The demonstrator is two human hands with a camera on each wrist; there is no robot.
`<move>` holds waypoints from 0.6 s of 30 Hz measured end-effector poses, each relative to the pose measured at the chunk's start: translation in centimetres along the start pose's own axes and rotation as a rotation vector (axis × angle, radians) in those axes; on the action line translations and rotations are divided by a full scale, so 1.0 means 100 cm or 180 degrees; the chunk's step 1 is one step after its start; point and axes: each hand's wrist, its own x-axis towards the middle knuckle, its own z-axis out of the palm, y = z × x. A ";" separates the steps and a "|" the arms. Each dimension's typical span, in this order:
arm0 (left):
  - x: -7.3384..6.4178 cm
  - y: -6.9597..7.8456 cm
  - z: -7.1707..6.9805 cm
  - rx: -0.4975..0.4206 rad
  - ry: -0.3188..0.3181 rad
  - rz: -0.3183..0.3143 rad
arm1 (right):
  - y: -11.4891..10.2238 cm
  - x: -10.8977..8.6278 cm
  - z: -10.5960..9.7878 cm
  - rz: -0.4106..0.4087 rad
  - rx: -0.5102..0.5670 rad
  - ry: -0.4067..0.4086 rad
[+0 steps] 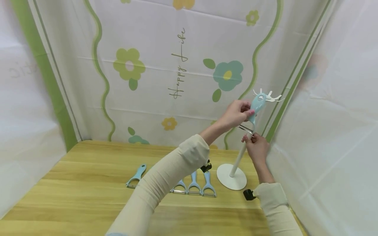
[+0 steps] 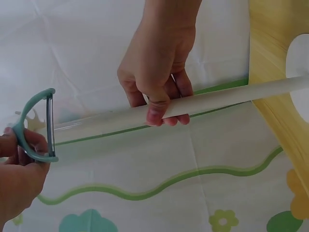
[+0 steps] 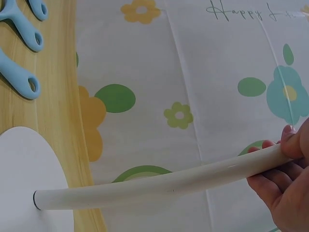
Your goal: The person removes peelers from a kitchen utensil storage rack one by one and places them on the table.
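My left hand (image 1: 236,114) pinches a light blue Y-shaped peeler (image 1: 258,103) by its handle, beside the top of a white stand. The peeler's holed end points up and overlaps the stand's white hooks (image 1: 275,98) in the head view; its blade end points down. In the left wrist view the peeler's metal blade (image 2: 50,124) faces the pole. Lower down, my right hand (image 1: 257,148) grips the white pole (image 1: 240,156), thumb on one side and fingers on the other. The pole tilts in the head view, rising from a round white base (image 1: 224,177).
On the wooden table (image 1: 73,183), several more blue peelers (image 1: 208,185) lie in a row left of the base, partly behind my left sleeve. Another peeler (image 1: 138,173) lies farther left. A flower-print cloth (image 1: 153,108) hangs behind, with white sheeting (image 1: 330,147) close on the right.
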 end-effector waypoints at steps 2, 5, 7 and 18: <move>-0.004 -0.003 -0.002 0.0083 -0.0015 -0.0003 | 0.000 0.000 0.000 0.0005 -0.0019 0.0000; -0.011 -0.011 -0.007 0.0142 -0.0013 -0.0037 | 0.000 0.001 0.000 0.0009 -0.0074 -0.0014; -0.016 -0.016 -0.010 0.0187 -0.0012 -0.0075 | 0.001 0.001 0.000 0.0017 -0.0133 -0.0028; -0.046 -0.051 -0.027 0.0054 -0.0006 -0.0297 | -0.005 -0.002 -0.002 0.0079 0.0038 -0.0113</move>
